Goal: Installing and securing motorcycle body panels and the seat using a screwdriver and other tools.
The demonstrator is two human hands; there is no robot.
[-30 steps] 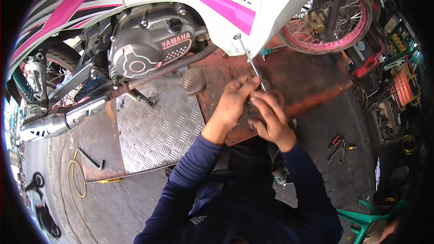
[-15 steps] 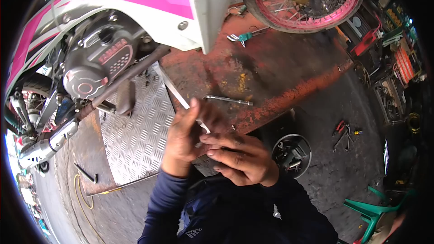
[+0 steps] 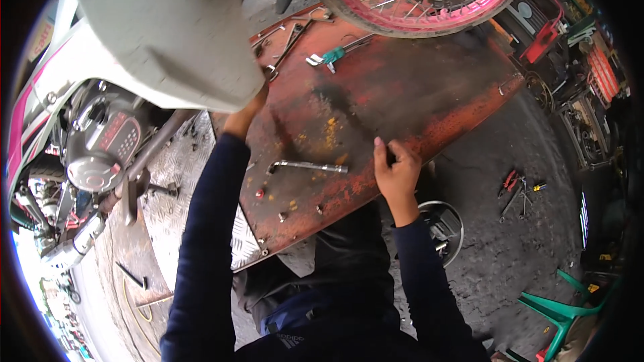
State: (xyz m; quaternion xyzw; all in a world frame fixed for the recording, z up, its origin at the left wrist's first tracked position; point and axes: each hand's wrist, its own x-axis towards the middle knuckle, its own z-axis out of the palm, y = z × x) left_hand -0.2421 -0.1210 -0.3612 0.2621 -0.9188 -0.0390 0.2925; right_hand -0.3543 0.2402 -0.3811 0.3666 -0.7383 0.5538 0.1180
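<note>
My left hand (image 3: 249, 112) reaches up behind the lower edge of the motorcycle's pale fairing (image 3: 178, 33), which hides its fingers and anything in them. Above the front edge of the rusty red platform (image 3: 376, 100), my right hand (image 3: 400, 173) is closed, with the thumb pointing up and the fingers curled. Whatever it may hold is too small or hidden to make out. Between the hands, a chrome socket handle (image 3: 312, 167) lies on the platform. Several small bolts and nuts, one a red-topped piece (image 3: 260, 193), lie nearer to me.
Beyond my left hand lie a long wrench (image 3: 290, 48) and a teal-handled tool (image 3: 331, 56), by the pink-rimmed front wheel (image 3: 429, 23). A round bin (image 3: 460, 231) stands beside my right forearm. Red-handled pliers (image 3: 510, 181) lie on the floor, and a green plastic stool (image 3: 560, 308) stands lower right.
My hands were together around a thin pale bar and are now apart. The left went forward behind the fairing, the right moved rightward. The bar is out of sight, and the view has shifted.
</note>
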